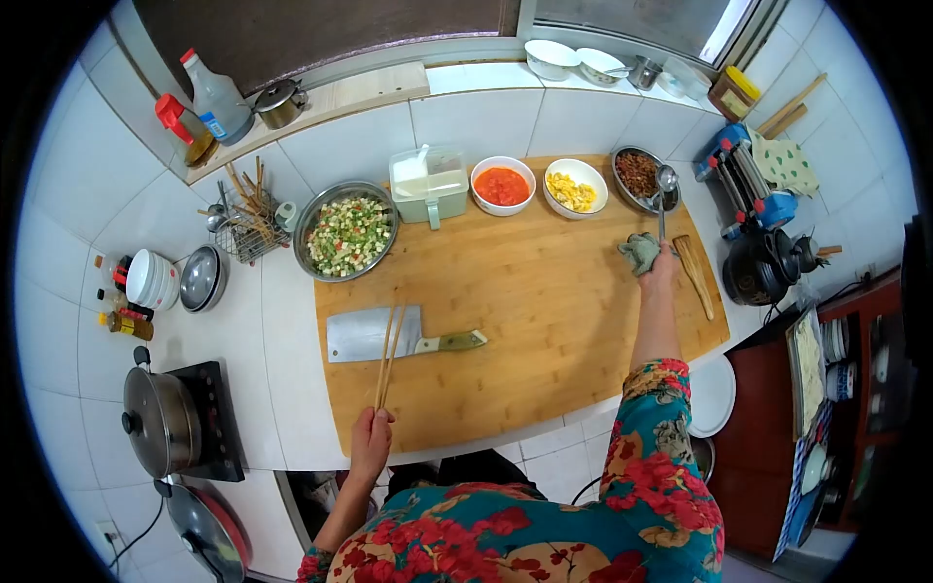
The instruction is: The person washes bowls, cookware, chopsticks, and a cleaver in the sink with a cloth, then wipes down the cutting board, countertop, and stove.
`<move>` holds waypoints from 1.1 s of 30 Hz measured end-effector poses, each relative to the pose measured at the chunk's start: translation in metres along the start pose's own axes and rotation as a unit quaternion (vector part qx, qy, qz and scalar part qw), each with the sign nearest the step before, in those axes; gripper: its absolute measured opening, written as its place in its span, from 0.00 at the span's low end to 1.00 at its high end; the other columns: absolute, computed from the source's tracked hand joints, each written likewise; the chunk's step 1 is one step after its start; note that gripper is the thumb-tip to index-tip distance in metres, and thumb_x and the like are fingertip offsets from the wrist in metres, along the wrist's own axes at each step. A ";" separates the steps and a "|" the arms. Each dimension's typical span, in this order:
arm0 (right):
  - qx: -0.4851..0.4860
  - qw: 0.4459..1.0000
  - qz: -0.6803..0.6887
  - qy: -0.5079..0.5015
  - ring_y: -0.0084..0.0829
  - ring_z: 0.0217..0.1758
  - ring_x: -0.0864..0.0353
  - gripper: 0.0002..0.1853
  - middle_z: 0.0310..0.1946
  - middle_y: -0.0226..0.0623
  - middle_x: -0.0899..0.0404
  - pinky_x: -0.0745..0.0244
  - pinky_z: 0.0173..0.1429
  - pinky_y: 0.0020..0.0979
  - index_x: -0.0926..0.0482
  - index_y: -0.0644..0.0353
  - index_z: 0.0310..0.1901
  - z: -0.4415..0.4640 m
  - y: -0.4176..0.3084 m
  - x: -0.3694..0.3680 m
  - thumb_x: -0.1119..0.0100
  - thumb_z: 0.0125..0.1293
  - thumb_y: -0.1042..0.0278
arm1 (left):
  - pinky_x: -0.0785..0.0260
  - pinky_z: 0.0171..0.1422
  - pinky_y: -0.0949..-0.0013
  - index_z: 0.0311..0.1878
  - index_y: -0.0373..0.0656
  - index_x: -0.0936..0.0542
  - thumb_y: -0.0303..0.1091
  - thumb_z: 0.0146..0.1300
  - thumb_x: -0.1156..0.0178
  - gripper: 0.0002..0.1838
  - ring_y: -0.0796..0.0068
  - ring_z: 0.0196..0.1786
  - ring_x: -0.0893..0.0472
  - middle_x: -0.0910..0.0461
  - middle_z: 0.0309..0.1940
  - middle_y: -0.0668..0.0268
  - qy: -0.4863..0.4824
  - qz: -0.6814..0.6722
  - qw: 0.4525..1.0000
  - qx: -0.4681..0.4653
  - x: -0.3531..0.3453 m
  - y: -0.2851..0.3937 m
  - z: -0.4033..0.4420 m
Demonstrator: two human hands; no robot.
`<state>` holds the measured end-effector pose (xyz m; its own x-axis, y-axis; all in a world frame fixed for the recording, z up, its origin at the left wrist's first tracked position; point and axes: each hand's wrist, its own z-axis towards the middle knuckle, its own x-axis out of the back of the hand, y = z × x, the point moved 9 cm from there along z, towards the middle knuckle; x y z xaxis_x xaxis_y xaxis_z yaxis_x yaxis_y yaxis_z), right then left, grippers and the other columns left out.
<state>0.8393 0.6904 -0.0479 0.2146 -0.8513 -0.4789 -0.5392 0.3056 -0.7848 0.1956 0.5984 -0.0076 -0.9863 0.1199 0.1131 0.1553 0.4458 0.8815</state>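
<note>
My left hand (pixel 370 442) is closed around a pair of chopsticks (pixel 391 355), whose tips point away from me over the blade of a cleaver (pixel 374 333) lying on the wooden board (pixel 525 282). At the board's right side, my right hand (pixel 661 270) grips the handle of a metal ladle (pixel 663 209). The ladle's head is at the edge of a metal bowl of brown minced food (pixel 638 173); whether it touches is unclear. Just left of that hand lies a crumpled grey-green cloth (pixel 639 253), and to its right a wooden spatula (pixel 693 277).
Along the board's back stand a bowl of chopped vegetables (pixel 347 233), a lidded seasoning box (pixel 428 185), a bowl of red sauce (pixel 502 186) and a bowl of scrambled egg (pixel 575 188). A pot (pixel 160 423) sits on the cooktop at left; a black kettle (pixel 763 267) stands right.
</note>
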 end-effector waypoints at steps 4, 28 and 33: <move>0.022 0.996 -0.031 0.085 0.38 0.32 0.20 0.12 0.34 0.43 0.22 0.21 0.32 0.39 0.25 0.68 0.37 -0.019 -0.010 -0.004 0.48 0.65 0.64 | 0.51 0.20 0.79 0.30 0.39 0.29 0.35 0.68 0.54 0.12 0.89 0.16 0.42 0.39 0.13 0.77 -0.007 0.002 1.000 -0.002 -0.004 0.000 0.003; -0.242 0.751 -0.426 -0.443 0.23 0.31 0.23 0.15 0.30 0.30 0.22 0.25 0.35 0.26 0.22 0.62 0.43 -0.334 0.117 -0.095 0.42 0.62 0.59 | 0.48 0.17 0.79 0.36 0.41 0.31 0.41 0.70 0.57 0.13 0.86 0.16 0.41 0.39 0.17 0.75 -0.227 -0.148 0.960 0.070 -0.151 0.048 0.028; -0.099 0.624 -0.509 -0.584 0.22 0.30 0.25 0.14 0.29 0.30 0.22 0.28 0.36 0.26 0.22 0.61 0.36 -0.313 0.149 -0.105 0.41 0.60 0.57 | 0.40 0.22 0.77 0.45 0.40 0.31 0.42 0.69 0.56 0.14 0.81 0.20 0.33 0.33 0.20 0.71 -0.276 -0.062 0.956 -0.075 -0.164 0.058 0.025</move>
<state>0.4817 0.6924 0.0084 0.9135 0.3657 0.1781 0.2961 -0.2976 -0.9076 0.3674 0.6268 0.0132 -0.8109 0.5425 -0.2194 -0.0119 0.3595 0.9331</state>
